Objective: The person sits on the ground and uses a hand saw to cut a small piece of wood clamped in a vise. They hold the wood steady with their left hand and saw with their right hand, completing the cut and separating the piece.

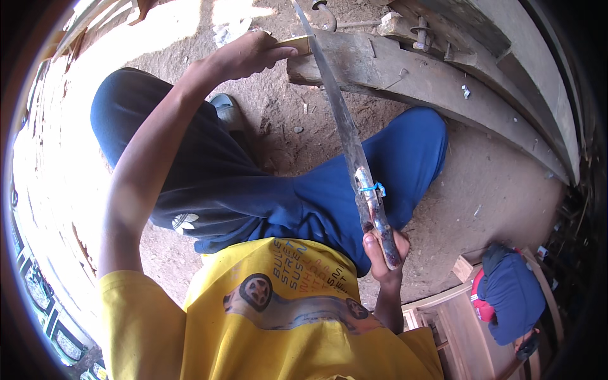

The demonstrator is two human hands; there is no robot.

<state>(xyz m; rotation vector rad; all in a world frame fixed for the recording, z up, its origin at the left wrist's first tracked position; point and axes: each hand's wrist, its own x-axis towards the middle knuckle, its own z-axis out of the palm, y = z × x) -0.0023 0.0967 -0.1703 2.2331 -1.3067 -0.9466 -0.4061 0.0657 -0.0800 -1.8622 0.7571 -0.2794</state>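
Note:
My left hand (253, 54) is closed around a thin pale strip of wood (295, 44), whose end meets the saw blade at the end of a thick wooden beam (405, 79). In my right hand (385, 256), close to my body, is the handle of a long handsaw (342, 120). Its dark, narrow blade runs away from me across the strip's end and beyond the beam. A blue tie (372, 189) is wound around the saw where handle and blade join. The blade hides part of the strip's end.
A bent nail (398, 78) sticks out of the beam, and a large bolt (421, 31) stands behind it. Further timbers (538, 69) curve along the right. A sandal (223, 104) is beside my left leg. Another person (512, 294) is at the lower right, by a wooden frame (465, 335).

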